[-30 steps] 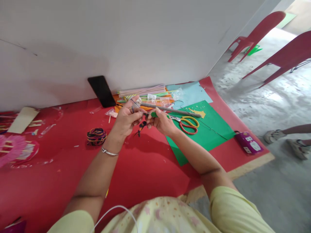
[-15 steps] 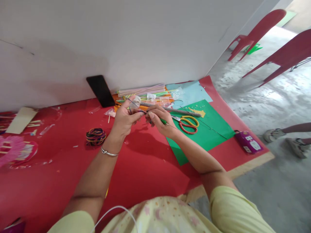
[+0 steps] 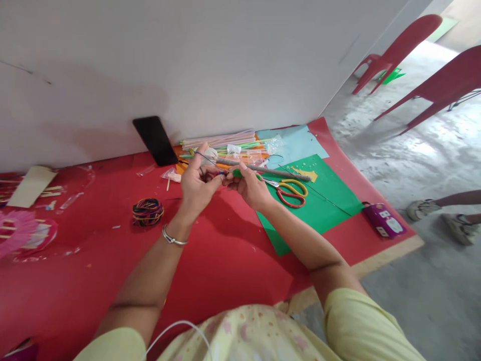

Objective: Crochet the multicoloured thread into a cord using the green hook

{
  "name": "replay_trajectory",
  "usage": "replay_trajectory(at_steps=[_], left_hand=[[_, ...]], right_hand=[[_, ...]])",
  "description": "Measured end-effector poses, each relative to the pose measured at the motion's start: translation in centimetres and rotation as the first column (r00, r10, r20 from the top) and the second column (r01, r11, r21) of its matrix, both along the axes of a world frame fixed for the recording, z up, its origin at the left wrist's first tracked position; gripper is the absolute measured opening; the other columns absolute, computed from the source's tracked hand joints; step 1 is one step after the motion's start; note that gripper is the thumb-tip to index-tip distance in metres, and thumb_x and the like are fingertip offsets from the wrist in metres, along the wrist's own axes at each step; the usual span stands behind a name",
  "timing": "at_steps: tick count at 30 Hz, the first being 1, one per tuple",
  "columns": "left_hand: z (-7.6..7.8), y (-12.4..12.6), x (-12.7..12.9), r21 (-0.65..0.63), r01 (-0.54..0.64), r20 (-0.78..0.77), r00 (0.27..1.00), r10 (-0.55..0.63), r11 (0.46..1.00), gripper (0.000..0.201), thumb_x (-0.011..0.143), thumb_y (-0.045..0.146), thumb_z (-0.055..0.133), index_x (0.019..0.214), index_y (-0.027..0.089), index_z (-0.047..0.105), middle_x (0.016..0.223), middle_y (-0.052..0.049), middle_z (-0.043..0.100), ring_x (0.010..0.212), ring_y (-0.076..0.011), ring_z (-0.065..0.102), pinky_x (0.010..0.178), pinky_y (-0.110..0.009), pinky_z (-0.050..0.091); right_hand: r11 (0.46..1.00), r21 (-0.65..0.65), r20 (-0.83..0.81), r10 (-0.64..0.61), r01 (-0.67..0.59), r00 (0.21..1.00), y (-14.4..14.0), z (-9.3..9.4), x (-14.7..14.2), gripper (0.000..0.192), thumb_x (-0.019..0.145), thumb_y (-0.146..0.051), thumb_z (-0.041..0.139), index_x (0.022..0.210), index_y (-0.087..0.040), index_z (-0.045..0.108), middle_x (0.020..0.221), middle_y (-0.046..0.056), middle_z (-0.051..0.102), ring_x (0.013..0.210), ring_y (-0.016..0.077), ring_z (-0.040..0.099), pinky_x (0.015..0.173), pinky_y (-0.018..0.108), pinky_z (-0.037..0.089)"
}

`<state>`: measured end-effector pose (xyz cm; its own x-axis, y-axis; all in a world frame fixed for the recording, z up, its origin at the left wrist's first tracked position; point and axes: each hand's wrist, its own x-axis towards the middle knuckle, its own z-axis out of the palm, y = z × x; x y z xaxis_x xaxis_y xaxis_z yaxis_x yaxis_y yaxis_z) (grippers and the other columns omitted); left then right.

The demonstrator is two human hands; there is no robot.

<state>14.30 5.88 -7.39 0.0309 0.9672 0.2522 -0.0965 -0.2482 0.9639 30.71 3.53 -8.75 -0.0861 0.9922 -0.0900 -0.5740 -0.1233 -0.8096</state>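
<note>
My left hand (image 3: 196,183) is closed on a strand of dark multicoloured yarn (image 3: 205,157), which passes over its raised index finger. A small piece of worked yarn (image 3: 222,174) is pinched at its fingertips. In my right hand (image 3: 252,188) is a green-handled crochet hook (image 3: 237,173), its tip meeting the yarn between the two hands. The tip itself is too small to make out. A ball of multicoloured yarn (image 3: 148,212) lies on the red-covered table (image 3: 225,250), left of my left wrist.
A black phone (image 3: 155,140) leans against the wall. Scissors (image 3: 292,193) and a long grey rod (image 3: 274,172) lie by green paper (image 3: 323,200). Behind my hands are pipe cleaners (image 3: 221,139). A purple box (image 3: 384,220) sits near the right edge; red chairs (image 3: 406,45) stand beyond.
The crochet hook has turned in my right hand, its green handle now lying flatter above the fingers. My right thumb has lifted, and my left hand has shifted slightly right.
</note>
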Motion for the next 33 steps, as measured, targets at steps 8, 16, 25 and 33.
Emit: replay_trajectory(at_steps=[8,16,25,33], left_hand=[[-0.8,-1.7,1.6,0.169,-0.228,-0.105,0.963,0.248,0.959,0.098,0.084,0.011,0.085,0.175,0.033,0.056,0.092,0.002,0.083,0.063,-0.0123,0.06,0.057,-0.023,0.05],[0.4,-0.1,0.5,-0.236,0.157,0.368,0.928,-0.061,0.959,0.126,0.068,0.018,0.1,0.181,0.034,0.048,0.082,0.006,0.081,0.056,-0.0121,0.068,0.052,-0.021,0.052],[2.2,0.7,-1.8,-0.309,0.294,0.369,0.914,-0.172,0.905,0.126,0.061,0.008,0.098,0.176,0.037,0.055,0.075,0.009,0.075,0.041,-0.0026,0.033,0.04,-0.02,0.019],[2.3,0.9,-2.2,-0.27,0.276,0.279,0.939,-0.2,0.922,0.096,0.061,0.012,0.09,0.154,0.032,0.074,0.079,0.007,0.072,0.044,-0.003,0.031,0.04,-0.022,0.018]], right_hand=[[0.911,-0.385,-0.553,-0.099,-0.148,0.827,-1.6,2.6,-1.4,0.063,0.125,-0.056,0.039,0.083,-0.02,0.069,0.075,0.005,0.073,0.073,0.0151,0.071,0.067,0.022,0.065],[0.936,-0.311,-0.485,-0.006,-0.166,0.875,-1.8,2.9,-1.1,0.069,0.123,-0.066,0.039,0.082,-0.02,0.069,0.075,0.005,0.071,0.073,0.0148,0.069,0.062,0.021,0.061],[0.999,-0.045,-0.027,0.018,-0.019,0.999,0.1,0.8,0.7,0.053,0.112,-0.071,0.065,0.095,-0.022,0.075,0.082,0.001,0.072,0.072,0.0141,0.068,0.066,0.024,0.06],[0.878,0.468,0.434,-0.13,-0.1,0.891,-1.0,1.8,2.9,0.06,0.105,-0.081,0.067,0.093,-0.024,0.084,0.115,0.009,0.076,0.094,0.0206,0.073,0.083,0.035,0.066]])
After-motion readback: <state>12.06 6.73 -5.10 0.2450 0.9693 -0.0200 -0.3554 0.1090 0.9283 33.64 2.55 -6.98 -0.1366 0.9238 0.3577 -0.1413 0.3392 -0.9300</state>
